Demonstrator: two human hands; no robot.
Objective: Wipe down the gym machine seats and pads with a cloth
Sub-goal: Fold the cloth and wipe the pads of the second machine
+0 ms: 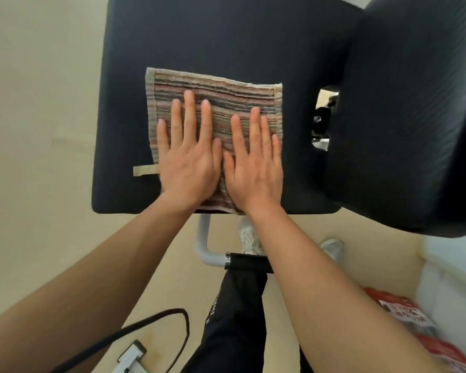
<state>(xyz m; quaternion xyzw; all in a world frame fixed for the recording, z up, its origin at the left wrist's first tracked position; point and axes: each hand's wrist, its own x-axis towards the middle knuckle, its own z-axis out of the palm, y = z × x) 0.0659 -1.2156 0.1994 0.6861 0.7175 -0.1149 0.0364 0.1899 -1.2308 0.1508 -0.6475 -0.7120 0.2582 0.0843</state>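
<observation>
- The step in hand looked like the wiping of the flat seat (pixel 124 162): a striped cloth (pixel 215 90) lay spread on the dark seat, and both hands pressed down on it.
- The left hand (pixel 189 162) lay flat and open on the near left part of the cloth, fingers (pixel 189 111) spread and pointing to the far side; it grasped nothing, only pressed.
- The right hand (pixel 256 170) lay just beside it, likewise flat and open, its thumb touching or nearly touching the left thumb; it too gripped nothing.
- The cloth sat under both palms, its far half bare beyond the fingertips, its near edge close to the near edge of the seat. A small tag (pixel 145 170) stuck out to the left of the cloth.
- The seat showed bare on the far side and along the left of the cloth, so those parts probably remained to be covered.
- The next move would call for steady downward pressure while both palms slid the cloth together, so that it did not bunch or slip out from under them.
- The upright back pad (pixel 404 117) stood to the right, apart from the cloth; I judged it was not yet being wiped.
</observation>
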